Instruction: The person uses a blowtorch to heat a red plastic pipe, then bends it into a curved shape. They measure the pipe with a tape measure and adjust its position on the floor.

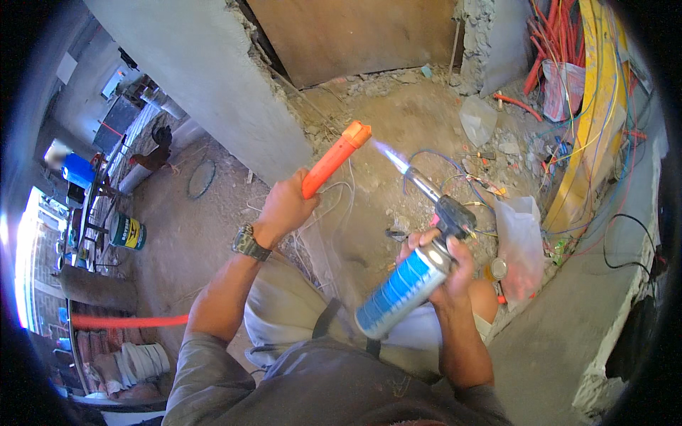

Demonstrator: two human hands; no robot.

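At the far left I see a rooster (153, 151) standing on the dirt floor (167, 234), with a dark green bucket (128, 232) nearer. A red pipe (131, 321) runs across the near left.

My left hand (286, 206), with a watch (250, 243) at the wrist, has its grip closed around the near end of an orange pipe (330, 163), which tilts up and to the right, its far end wider than the rest.

Right of that end is a blue flame (388, 154), a visible gap short of it. The flame comes from a torch head (452, 216) on a blue and silver gas canister (401, 291); my right hand's (455, 270) grip is wrapped around the canister's top.

Farther right I have a translucent plastic bag (518, 245), then a yellow board (586, 128), with orange pipes (558, 35) bundled at the far right.
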